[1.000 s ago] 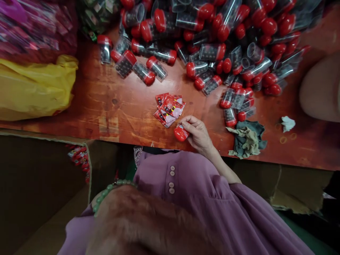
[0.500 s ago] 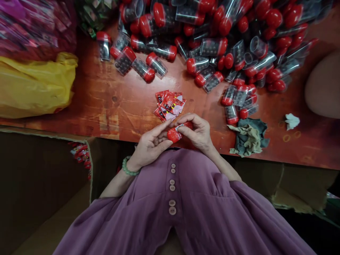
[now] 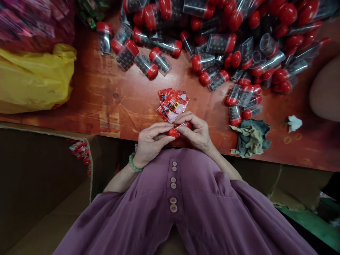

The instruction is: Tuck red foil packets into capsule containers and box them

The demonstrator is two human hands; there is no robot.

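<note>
Close to the table's front edge, my left hand (image 3: 153,142) and my right hand (image 3: 196,132) meet around a small red printed packet (image 3: 174,132). It looks curved or rolled, and its print resembles the loose packets. My left thumb and fingers close on its left end. My right thumb presses on its upper side, with the fingers curled behind it. Fingers hide part of the packet. Just beyond my hands lies a small fanned pile of flat red packets (image 3: 172,102) with pink and yellow print.
Many clear tubes with red caps and dark beads (image 3: 221,43) heap across the back. A yellow bag (image 3: 34,79) and a pink bag (image 3: 37,24) sit at left. Crumpled cloth (image 3: 251,138) and white tissue (image 3: 294,123) lie right. Below the edge stands a cardboard box (image 3: 47,170).
My left hand has moved slightly right and closed further over the packet, so less of its red face shows. The view has shifted a little.
</note>
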